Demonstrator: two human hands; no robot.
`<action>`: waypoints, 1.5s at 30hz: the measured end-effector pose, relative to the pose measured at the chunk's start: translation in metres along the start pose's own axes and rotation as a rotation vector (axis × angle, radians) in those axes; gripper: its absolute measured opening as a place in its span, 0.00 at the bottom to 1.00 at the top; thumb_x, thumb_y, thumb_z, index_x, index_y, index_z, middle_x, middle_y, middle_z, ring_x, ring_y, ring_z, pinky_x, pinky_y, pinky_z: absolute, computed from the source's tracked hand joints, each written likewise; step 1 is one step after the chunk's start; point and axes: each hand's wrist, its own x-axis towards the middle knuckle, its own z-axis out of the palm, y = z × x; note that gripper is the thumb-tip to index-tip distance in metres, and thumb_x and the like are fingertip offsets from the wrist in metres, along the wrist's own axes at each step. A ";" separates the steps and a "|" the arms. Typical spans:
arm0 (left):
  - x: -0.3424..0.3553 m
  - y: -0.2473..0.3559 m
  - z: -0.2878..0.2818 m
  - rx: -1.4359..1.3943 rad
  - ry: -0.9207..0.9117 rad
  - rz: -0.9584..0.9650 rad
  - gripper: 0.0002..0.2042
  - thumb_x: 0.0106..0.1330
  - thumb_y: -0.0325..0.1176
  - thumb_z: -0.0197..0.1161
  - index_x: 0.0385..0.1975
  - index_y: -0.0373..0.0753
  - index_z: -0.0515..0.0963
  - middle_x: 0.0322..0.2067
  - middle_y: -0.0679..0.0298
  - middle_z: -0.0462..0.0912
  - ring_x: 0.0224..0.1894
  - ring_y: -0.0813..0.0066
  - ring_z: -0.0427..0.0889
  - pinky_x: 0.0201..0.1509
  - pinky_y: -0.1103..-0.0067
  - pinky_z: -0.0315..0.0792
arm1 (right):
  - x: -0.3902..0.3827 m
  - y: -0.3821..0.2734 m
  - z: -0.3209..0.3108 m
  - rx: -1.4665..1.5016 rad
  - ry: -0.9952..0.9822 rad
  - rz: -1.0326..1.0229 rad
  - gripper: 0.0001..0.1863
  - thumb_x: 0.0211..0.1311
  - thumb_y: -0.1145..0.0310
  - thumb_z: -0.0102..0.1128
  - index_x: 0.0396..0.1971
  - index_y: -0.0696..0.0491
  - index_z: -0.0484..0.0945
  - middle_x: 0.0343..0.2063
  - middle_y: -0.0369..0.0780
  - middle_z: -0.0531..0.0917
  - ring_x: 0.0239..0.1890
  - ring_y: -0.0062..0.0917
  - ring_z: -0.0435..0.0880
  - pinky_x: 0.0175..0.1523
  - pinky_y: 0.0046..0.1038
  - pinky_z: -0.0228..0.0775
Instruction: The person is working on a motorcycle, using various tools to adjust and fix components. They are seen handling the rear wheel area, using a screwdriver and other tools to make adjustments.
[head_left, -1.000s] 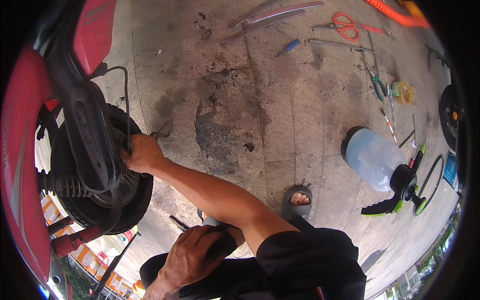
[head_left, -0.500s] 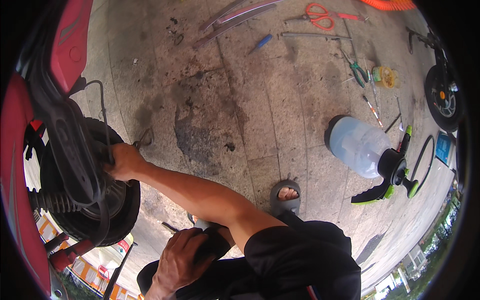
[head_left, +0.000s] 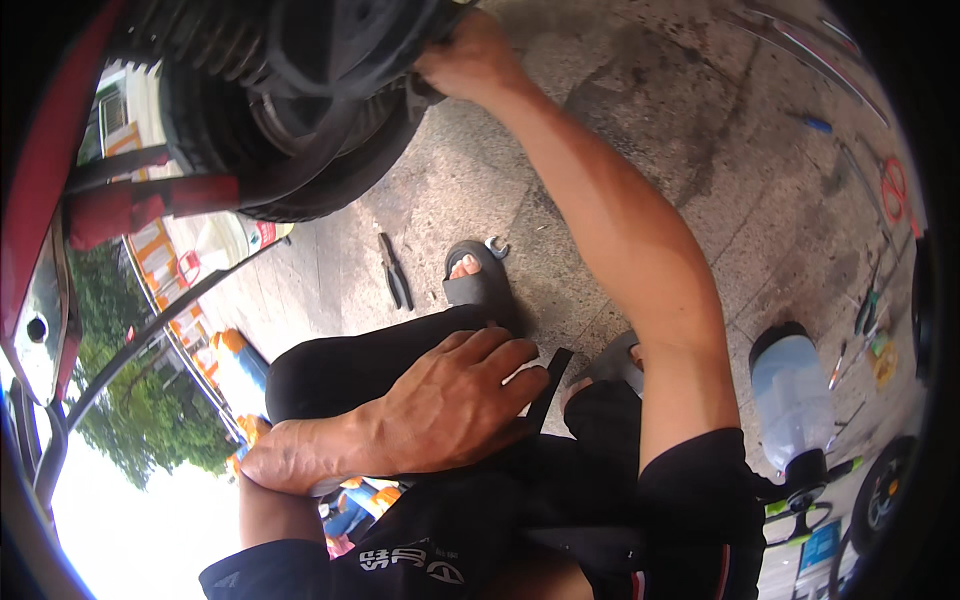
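At the right of the frame, a clear spray bottle [head_left: 792,395] holds pale bluish liquid; its pump top is dark and green. A small yellow jar [head_left: 885,360] near the right edge is too blurred to show its contents. A white bucket [head_left: 225,240] at left is partly covered by the wheel [head_left: 375,165], so its inside is hidden.

The wheel sits at upper left, its top cut off by the frame and a black cover. The right hand [head_left: 472,58] reaches it at upper centre; its fingertips are hidden, so its grip cannot be told. The left hand [head_left: 450,395], lower centre, lies over dark trousers [head_left: 340,365], fingers loosely bent and slightly apart, palm hidden; whether it holds anything cannot be told. Pliers [head_left: 393,272] lie below the wheel.
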 end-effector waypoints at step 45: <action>-0.193 -0.103 0.083 -0.016 0.524 -0.207 0.20 0.64 0.41 0.70 0.49 0.34 0.79 0.44 0.52 0.82 0.48 0.50 0.82 0.54 0.63 0.76 | 0.012 0.045 -0.022 -0.306 0.302 0.119 0.19 0.62 0.66 0.64 0.50 0.59 0.80 0.37 0.41 0.87 0.38 0.28 0.83 0.44 0.32 0.74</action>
